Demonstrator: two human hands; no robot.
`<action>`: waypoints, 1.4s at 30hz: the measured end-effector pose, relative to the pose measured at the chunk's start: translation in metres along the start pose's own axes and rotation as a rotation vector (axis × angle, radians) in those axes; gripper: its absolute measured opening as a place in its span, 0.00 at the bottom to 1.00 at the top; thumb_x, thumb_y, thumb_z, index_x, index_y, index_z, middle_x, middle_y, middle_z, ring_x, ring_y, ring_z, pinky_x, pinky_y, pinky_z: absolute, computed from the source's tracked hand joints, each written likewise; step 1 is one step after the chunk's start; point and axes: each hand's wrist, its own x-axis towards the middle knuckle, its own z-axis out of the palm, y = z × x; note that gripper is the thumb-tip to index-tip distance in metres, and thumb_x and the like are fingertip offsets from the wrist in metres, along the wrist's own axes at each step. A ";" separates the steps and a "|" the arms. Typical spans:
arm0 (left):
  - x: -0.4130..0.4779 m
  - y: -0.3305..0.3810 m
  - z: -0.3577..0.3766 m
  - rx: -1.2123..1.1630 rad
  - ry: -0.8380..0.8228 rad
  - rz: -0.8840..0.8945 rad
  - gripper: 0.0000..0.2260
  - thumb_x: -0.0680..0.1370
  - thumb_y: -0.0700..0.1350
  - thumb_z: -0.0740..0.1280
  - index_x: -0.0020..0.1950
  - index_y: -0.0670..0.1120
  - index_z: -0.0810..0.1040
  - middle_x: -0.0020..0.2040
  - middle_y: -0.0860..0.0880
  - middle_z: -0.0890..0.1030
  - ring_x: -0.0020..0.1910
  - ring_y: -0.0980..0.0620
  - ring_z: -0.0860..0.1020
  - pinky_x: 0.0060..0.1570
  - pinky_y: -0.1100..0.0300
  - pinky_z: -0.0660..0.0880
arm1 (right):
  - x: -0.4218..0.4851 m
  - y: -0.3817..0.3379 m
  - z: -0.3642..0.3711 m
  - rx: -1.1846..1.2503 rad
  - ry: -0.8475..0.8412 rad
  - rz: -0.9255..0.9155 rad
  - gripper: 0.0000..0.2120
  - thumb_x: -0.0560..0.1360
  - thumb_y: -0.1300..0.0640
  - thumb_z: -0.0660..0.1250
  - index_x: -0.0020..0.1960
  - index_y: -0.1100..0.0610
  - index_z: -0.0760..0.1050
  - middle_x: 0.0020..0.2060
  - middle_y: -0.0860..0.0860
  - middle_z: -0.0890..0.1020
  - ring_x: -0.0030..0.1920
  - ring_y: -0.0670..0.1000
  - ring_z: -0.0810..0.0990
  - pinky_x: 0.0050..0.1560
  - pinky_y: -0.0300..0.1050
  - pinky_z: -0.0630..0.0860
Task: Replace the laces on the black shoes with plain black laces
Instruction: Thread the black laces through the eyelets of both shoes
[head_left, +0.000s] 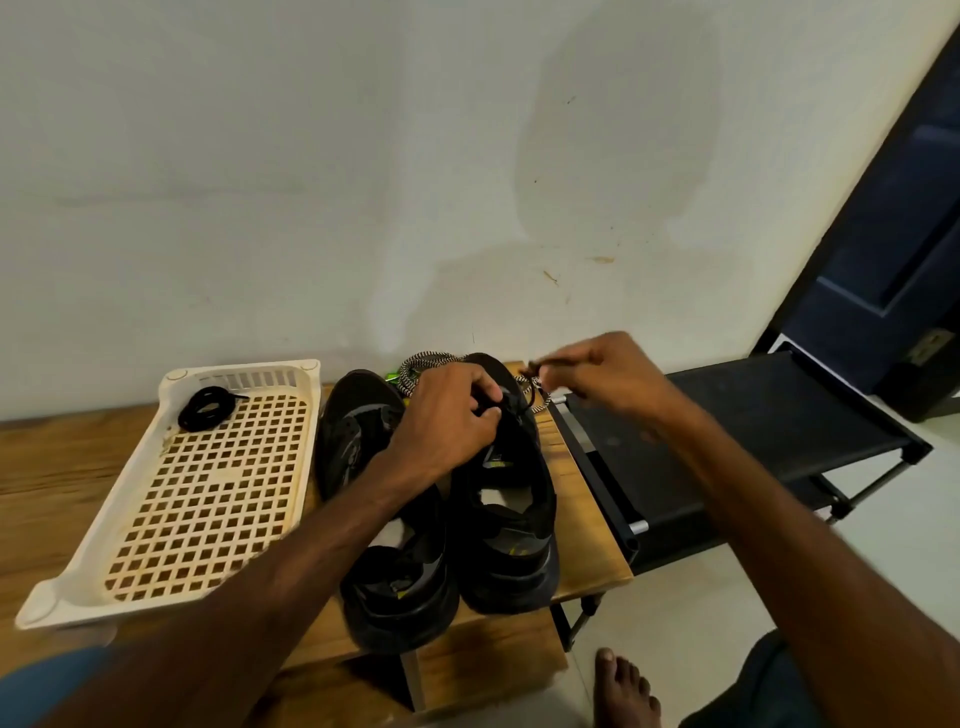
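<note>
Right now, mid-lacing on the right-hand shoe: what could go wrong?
1. The right hand pinches a lace end out to the right. The shoe sits close to the right edge of the table, so a hard tug might drag it off unless the left hand grips it firmly.
2. The black-and-white laces lie looped just behind that shoe, with one strand near the pinched end, so they could tangle with it.

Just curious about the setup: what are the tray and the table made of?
Tray: probably plastic, cream and matte, moulded as one piece with a grid of square holes. Table: wood or wood-look laminate, with brown grain streaks and a slight sheen.
</note>
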 end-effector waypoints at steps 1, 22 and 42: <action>0.000 0.000 0.000 0.004 0.003 0.009 0.05 0.73 0.44 0.76 0.48 0.51 0.85 0.38 0.64 0.77 0.38 0.62 0.78 0.37 0.75 0.71 | 0.001 0.005 0.006 -0.230 -0.057 -0.034 0.05 0.78 0.60 0.72 0.50 0.56 0.87 0.37 0.50 0.86 0.28 0.36 0.75 0.34 0.31 0.70; -0.006 0.002 -0.004 0.091 0.016 -0.051 0.14 0.71 0.49 0.78 0.53 0.51 0.79 0.47 0.55 0.80 0.43 0.57 0.79 0.51 0.57 0.79 | 0.001 0.006 0.001 -0.272 -0.029 -0.022 0.15 0.83 0.52 0.65 0.50 0.62 0.85 0.36 0.53 0.83 0.35 0.49 0.78 0.41 0.45 0.75; -0.002 0.001 -0.027 0.002 -0.168 -0.326 0.08 0.77 0.52 0.74 0.41 0.50 0.87 0.37 0.54 0.83 0.40 0.56 0.81 0.49 0.57 0.78 | -0.002 -0.004 0.015 -0.087 0.079 -0.038 0.17 0.84 0.51 0.64 0.45 0.57 0.86 0.28 0.49 0.81 0.29 0.43 0.77 0.41 0.41 0.76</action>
